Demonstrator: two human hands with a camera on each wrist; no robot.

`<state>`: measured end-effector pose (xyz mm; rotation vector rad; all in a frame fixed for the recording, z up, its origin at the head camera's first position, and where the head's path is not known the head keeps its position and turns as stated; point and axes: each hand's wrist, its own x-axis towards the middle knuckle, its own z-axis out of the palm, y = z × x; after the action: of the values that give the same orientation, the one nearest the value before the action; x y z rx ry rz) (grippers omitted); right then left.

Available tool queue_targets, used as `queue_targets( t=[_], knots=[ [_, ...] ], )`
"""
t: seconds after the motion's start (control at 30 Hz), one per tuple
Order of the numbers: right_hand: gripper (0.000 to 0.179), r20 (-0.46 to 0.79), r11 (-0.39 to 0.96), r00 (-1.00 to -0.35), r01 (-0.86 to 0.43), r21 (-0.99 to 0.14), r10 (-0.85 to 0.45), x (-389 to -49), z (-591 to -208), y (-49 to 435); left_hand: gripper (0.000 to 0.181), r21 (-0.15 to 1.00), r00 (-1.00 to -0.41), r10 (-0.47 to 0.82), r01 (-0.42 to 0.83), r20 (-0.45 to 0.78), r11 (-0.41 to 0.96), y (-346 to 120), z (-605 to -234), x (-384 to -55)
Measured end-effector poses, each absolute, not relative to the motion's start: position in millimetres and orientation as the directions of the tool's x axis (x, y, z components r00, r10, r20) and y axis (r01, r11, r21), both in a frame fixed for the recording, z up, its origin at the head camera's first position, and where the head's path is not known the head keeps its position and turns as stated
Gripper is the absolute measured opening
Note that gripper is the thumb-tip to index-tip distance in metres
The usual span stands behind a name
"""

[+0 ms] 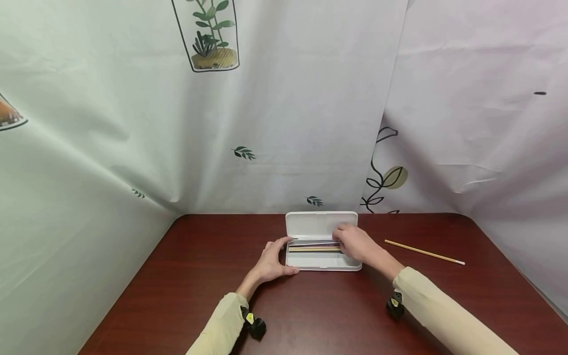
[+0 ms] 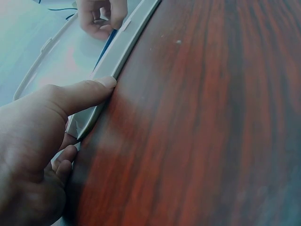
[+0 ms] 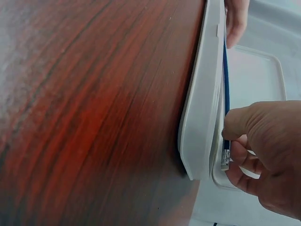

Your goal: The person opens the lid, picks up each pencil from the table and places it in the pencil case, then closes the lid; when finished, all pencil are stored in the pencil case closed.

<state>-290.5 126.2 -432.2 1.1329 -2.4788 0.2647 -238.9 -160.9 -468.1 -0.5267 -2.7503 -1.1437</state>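
A white pencil case (image 1: pixel 326 268) lies on the table with its lid (image 1: pixel 317 224) raised at the back. Several pencils (image 1: pixel 312 248) lie lengthwise inside it. My left hand (image 1: pixel 270 264) grips the case's left end, the thumb on the front edge and the fingers round the far side. At the right end, my right hand (image 1: pixel 355 244) reaches over the case. Its thumb and fingers pinch a dark blue pencil (image 3: pixel 226 84) near its metal-banded end, as the right wrist view shows. Whether that pencil touches the others is hidden.
A yellow pencil (image 1: pixel 423 251) with a white end lies slanted on the dark red wooden table (image 1: pixel 328 310), right of the case. Behind the table's back edge hangs a pale curtain (image 1: pixel 301 123) with plant prints.
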Motion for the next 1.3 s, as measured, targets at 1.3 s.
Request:
queue_targets(
  t=[1.3],
  knots=[
    [0.03,0.517,0.79,-0.745,-0.582,-0.194,-0.421,-247.8,-444.5,345.5,0.087,0.677,-0.936,0.265,0.35,0.231,0.647,-161.7,-468.3,-242.6]
  ],
)
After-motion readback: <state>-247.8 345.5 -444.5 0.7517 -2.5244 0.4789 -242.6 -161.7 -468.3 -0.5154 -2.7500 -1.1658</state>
